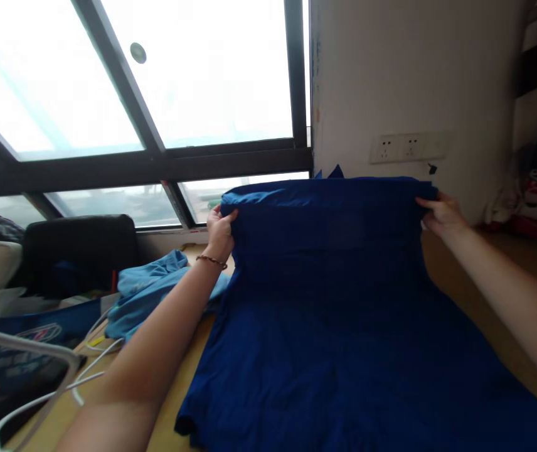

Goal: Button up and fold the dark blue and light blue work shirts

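Observation:
A dark blue garment (334,301) lies spread over a wooden table (466,282), with its far edge lifted off the surface. My left hand (220,230) is closed on the garment's upper left corner; a beaded bracelet circles that wrist. My right hand (441,212) grips the upper right corner with the fingers curled over the cloth. Both arms reach forward along the garment's sides. The near part of the cloth rests flat toward me.
A light blue garment (150,295) lies crumpled left of the dark one. White hangers (37,370) lie at the near left. A black chair back (80,251) stands by the window. A white wall with sockets (407,147) is straight behind.

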A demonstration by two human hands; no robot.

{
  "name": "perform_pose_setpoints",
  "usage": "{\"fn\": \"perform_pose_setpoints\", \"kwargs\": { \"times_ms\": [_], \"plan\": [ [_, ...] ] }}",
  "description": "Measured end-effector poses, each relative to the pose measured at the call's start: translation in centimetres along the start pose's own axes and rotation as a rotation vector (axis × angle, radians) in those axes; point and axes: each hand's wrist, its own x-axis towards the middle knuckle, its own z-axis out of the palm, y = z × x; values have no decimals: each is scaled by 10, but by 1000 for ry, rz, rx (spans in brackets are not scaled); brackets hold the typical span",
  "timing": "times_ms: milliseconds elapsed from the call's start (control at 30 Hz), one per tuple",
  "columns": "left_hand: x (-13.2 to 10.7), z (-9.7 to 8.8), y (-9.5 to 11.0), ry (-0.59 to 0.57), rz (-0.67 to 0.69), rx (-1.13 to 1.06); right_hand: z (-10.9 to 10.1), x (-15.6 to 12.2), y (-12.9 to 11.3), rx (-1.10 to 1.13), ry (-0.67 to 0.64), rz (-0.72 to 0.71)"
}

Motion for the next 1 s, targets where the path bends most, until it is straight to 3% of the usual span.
{"fn": "perform_pose_setpoints", "kwargs": {
  "times_ms": [133, 233, 367, 433, 533, 733, 867, 1000],
  "plan": [
    [-87, -46, 6, -47, -133, 22, -37, -79, 10, -92, -6, 117],
    [-152, -87, 16, -157, -389, 149, -73, -145, 16, -249, 21, 281],
    [-205, -134, 31, -242, -628, 284, -117, -215, 15, -552, -112, 459],
    [-213, -146, 41, -286, -712, 304, -130, -233, 12, -608, -170, 459],
    [-208, -144, 57, -365, -804, 305, -135, -239, 3, -558, -197, 495],
    [-188, -123, 66, -415, -800, 227, -108, -220, -13, -475, -196, 507],
    [-187, -124, 64, -374, -681, 231, -93, -219, -29, -553, -148, 453],
    [-203, -142, 73, -392, -536, 353, -105, -239, -41, -765, -152, 395]
  ]
}}
